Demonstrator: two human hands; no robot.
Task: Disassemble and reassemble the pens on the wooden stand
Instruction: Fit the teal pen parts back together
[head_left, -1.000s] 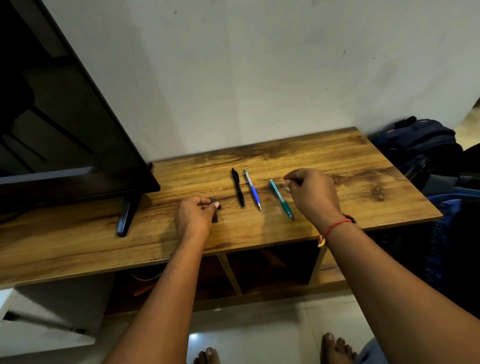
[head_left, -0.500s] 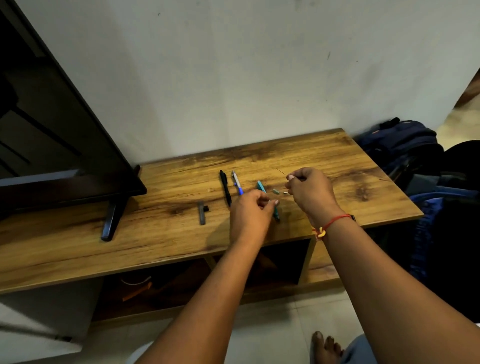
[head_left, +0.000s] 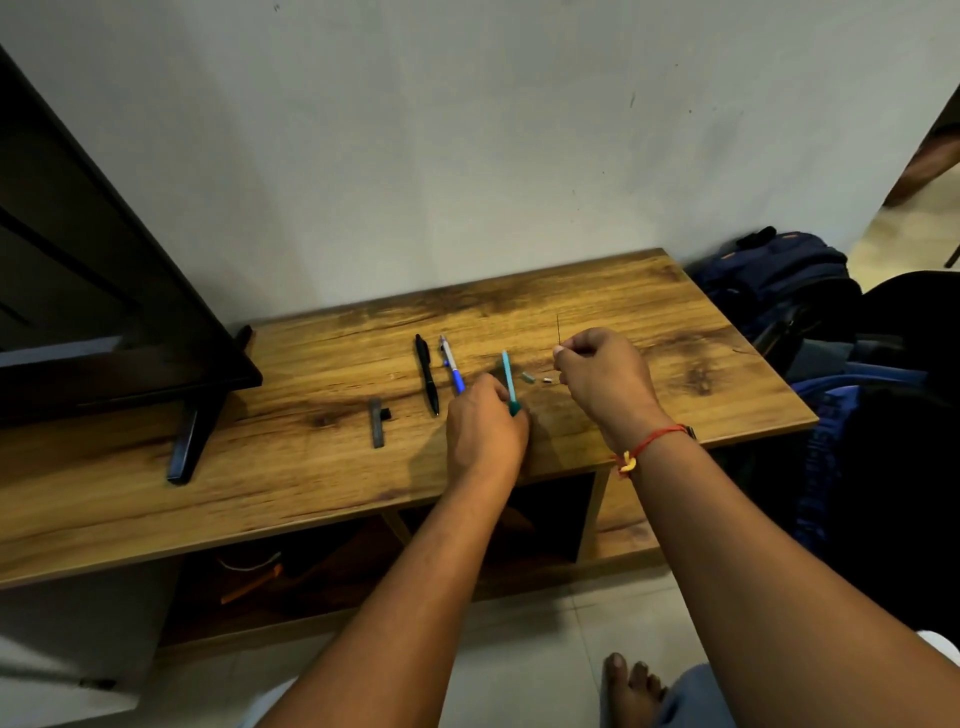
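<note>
L hand (head_left: 485, 428) fingers curl round teal pen (head_left: 508, 374) at its near end, mid worktop (head_left: 675, 332). R hand (head_left: 605, 374) fingers pinch thin rod (head_left: 558, 330), 2 o'clock of it. Black pen (head_left: 427, 374) & blue pen (head_left: 451, 364) lie at 9 o'clock.

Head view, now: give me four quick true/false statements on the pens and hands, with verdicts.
1. The left hand holds the teal pen. True.
2. The black pen is in the grip of the right hand. False: it lies on the wooden stand; that hand pinches a thin refill.
3. A small teal part and a small white part lie on the stand between the hands. True.
4. The grey piece lies right of the teal pen. False: it lies left of the black pen.
</note>
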